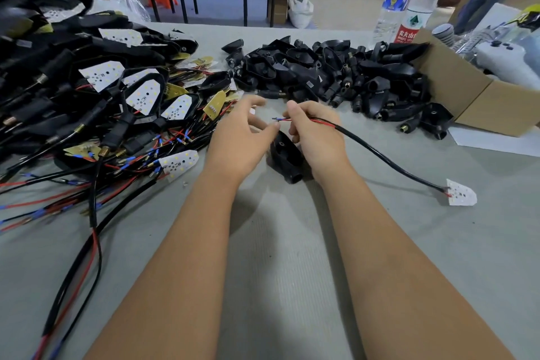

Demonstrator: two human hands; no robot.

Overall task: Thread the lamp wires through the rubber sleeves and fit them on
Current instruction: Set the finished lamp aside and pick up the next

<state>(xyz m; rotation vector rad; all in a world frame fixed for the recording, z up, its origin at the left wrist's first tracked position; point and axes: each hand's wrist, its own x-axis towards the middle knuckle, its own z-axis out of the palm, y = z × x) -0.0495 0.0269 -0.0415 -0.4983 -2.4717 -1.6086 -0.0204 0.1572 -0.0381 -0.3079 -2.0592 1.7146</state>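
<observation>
A worker's right hand [314, 133] pinches the red-and-blue wire ends [280, 119] of a black lamp cable [380, 155], its LED board [461, 192] trailing at four o'clock; the left hand [238, 137], fingers loosely curled, meets the tips; a rubber sleeve [285, 159] lies just beneath; twisting both strands together first should ease threading.

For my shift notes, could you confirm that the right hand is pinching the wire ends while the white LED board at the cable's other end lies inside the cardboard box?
Not quite. The head view shows the right hand pinching the wire ends, but the white LED board lies on the grey table, in front of the cardboard box, not inside it.
</observation>
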